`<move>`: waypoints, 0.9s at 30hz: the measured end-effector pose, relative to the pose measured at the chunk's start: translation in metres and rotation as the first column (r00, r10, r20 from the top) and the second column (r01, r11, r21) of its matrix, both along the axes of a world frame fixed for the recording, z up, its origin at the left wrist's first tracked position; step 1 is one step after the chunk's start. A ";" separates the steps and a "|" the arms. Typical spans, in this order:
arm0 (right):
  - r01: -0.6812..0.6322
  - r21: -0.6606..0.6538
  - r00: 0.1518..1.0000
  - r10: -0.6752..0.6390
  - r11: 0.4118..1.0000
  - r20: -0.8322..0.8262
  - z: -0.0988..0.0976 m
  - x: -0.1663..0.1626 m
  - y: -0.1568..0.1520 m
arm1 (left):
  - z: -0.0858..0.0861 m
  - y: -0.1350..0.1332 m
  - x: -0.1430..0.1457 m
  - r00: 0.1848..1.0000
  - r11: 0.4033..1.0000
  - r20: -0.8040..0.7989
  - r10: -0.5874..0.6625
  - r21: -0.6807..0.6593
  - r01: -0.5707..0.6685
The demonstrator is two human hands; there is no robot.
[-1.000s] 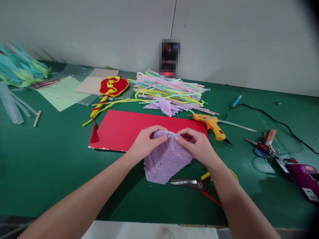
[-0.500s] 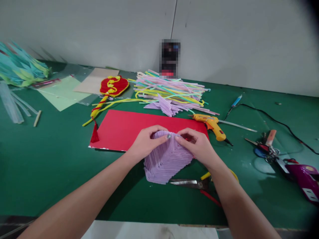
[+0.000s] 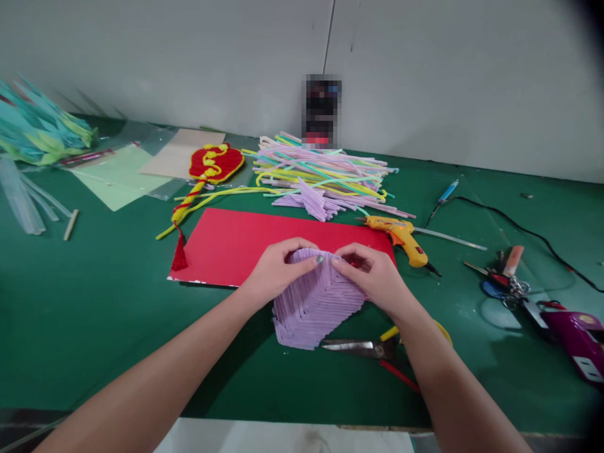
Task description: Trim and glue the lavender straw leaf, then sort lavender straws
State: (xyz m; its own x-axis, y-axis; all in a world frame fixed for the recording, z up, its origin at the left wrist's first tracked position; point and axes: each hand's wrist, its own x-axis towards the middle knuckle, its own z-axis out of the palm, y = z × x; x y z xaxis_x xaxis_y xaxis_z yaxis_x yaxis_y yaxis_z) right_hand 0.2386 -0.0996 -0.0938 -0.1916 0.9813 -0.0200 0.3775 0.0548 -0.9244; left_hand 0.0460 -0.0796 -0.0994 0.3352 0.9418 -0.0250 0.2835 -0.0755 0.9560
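A lilac piece built from rows of bent pipe cleaners (image 3: 316, 308) hangs between both hands, over the near edge of a red board (image 3: 240, 242). My left hand (image 3: 285, 267) pinches its upper edge on the left, thumb in front and fingers behind. On the other side of the same edge, my right hand (image 3: 365, 270) grips it between thumb and fingers. The two thumb tips lie close together at the top. Scissors (image 3: 363, 348) with yellow and red handles lie below the piece, partly hidden by my right forearm.
A pile of coloured pipe cleaners (image 3: 321, 167) lies behind the red board. At right are a yellow glue gun (image 3: 401, 236), its black cord, keys (image 3: 509, 283) and a purple tool (image 3: 573, 340). A red and yellow fan-shaped ornament (image 3: 217, 163) with a tassel rests at left, near paper sheets (image 3: 123, 176).
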 end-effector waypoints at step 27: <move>-0.018 0.009 1.000 0.018 1.000 0.011 0.002 -0.001 -0.001 | 0.000 0.001 -0.001 1.000 1.000 -0.002 -0.017 -0.001 0.017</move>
